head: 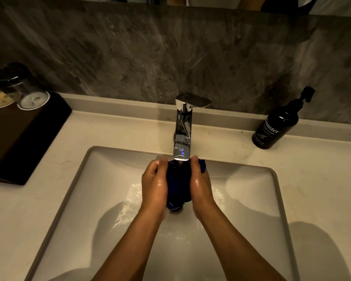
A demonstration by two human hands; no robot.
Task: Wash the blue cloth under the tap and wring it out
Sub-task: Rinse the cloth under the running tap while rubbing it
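Note:
The blue cloth [178, 183] is bunched up, dark and wet, right under the spout of the chrome tap [183, 136]. My left hand [154, 185] presses it from the left and my right hand [200, 183] from the right, fingers curled over its top. Both hands are wet. Water seems to run onto the cloth and ripples over the bottom of the white sink [101, 191]. The cloth's lower end hangs just above the drain.
A black hand wash pump bottle [276, 126] stands on the counter at the right of the tap. A dark tray [22, 138] with two upturned glasses [28, 92] sits on the left counter. A grey stone wall rises behind.

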